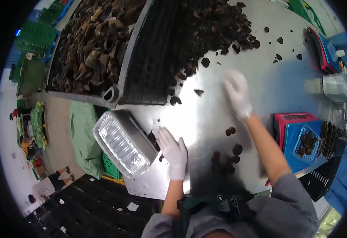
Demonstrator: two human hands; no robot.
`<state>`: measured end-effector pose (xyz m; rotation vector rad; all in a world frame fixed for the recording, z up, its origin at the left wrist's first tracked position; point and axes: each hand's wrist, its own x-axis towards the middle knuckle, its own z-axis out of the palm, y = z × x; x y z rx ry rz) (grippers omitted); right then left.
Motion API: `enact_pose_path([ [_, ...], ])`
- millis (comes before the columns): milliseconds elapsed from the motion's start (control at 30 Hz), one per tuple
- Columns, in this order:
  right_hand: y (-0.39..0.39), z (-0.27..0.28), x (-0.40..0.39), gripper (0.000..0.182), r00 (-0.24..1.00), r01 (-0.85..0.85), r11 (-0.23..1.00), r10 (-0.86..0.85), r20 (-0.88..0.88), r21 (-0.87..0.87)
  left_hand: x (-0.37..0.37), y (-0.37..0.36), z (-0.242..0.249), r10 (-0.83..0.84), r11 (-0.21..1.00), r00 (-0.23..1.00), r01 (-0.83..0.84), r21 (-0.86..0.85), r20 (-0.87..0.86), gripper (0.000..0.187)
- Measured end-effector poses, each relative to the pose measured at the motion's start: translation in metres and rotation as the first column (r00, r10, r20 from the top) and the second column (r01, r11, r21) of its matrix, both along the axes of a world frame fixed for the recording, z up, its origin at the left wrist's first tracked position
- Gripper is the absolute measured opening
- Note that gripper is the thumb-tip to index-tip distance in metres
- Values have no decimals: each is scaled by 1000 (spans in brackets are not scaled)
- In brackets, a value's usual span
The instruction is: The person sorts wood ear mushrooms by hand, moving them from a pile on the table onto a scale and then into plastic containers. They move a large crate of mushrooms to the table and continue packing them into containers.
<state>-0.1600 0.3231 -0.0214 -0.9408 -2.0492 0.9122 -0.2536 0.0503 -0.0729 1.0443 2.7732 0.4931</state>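
From my seat, reading left to right, I start with the tall black crate (145, 75), filled with dark dried mushrooms (94, 47) (mushrooms by their look, at least). Just below it, a stack of clear plastic trays (122, 144) lies tilted on the table (197, 119). My left hand (173, 156) is beside the stack, grip released and fingers straight, near a few dark scraps (152, 139); I can't tell whether the fingertips touch them. Farther over, a loose heap (217, 27) of the same mushrooms spreads out past the crate. My right hand (237, 93) hangs below the heap, slightly blurred, its grip loose with nothing visible in it. More loose pieces (230, 131) lie nearer my body. At the right, a tray of pieces (308, 143) sits on a blue scale (290, 135).

I judge the step in hand to be hand-sorting on the table, between grasps. A next pick would call for the right fingers curling around pieces from the heap, the left steadying the trays.
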Motion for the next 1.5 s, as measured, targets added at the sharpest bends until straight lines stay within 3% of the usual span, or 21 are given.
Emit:
enact_pose_path([
  [67,53,-8,-71,52,992,-114,991,118,-52,76,9,-15,11,20,999,997,-22,29,71,71],
  [100,68,-12,-105,69,999,-36,981,32,27,191,19,-25,16,42,997,992,-50,56,122,72],
  [167,94,-23,-150,71,982,-6,887,-81,169,462,28,-21,21,9,992,982,-33,125,188,71],
  [300,89,-26,-150,53,840,-389,904,268,471,179,32,25,32,-208,922,909,59,384,360,70],
  [367,89,-8,-108,46,739,-538,843,482,470,-17,30,58,23,-187,921,920,43,387,343,81],
  [400,91,-8,-83,39,804,-548,836,520,288,21,25,71,18,-193,929,939,81,361,286,85],
  [500,104,3,-34,46,960,-274,922,280,-17,-274,15,110,5,-208,933,965,147,328,161,95],
  [533,106,-9,-32,52,979,-203,973,206,9,-107,13,120,3,-203,930,967,141,339,157,97],
  [567,102,-23,-26,54,962,-135,972,83,259,190,14,127,1,-198,928,969,136,347,150,99],
  [700,38,-42,2,51,832,-405,890,265,488,208,9,127,-9,-258,916,961,211,342,99,66],
  [733,21,-37,23,51,825,-403,904,291,485,142,8,115,-10,-370,863,919,284,418,138,53],
  [767,14,-35,43,51,818,-398,914,315,481,78,15,106,-5,-377,822,882,179,540,282,47],
  [867,23,-49,104,53,963,45,978,-97,253,204,18,77,-18,-283,742,854,-94,664,437,42],
  [967,38,-50,85,57,827,259,897,-398,398,357,-9,109,4,-286,789,894,14,614,346,54],
  [1000,34,-49,75,60,810,124,936,-287,511,329,-15,125,21,-287,846,926,127,518,243,59],
  [1033,21,-52,72,58,815,-35,970,-113,569,242,-17,132,27,-327,922,945,323,211,-20,63],
  [1067,4,-52,72,55,850,-160,980,75,522,120,-15,128,9,-451,880,891,453,141,-53,63],
  [1167,-62,-26,91,45,883,-377,902,418,211,-211,26,87,19,-565,825,804,550,127,187,62],
  [1300,-125,-3,158,22,791,-481,802,571,220,-354,73,-4,17,-685,727,569,492,479,455,56],
  [1367,-125,7,161,17,860,-409,873,466,207,-267,83,-31,24,-657,753,526,426,501,540,52],
  [1500,-56,-5,102,17,972,-40,992,66,223,-119,64,-14,25,-546,751,777,289,594,312,47],
])
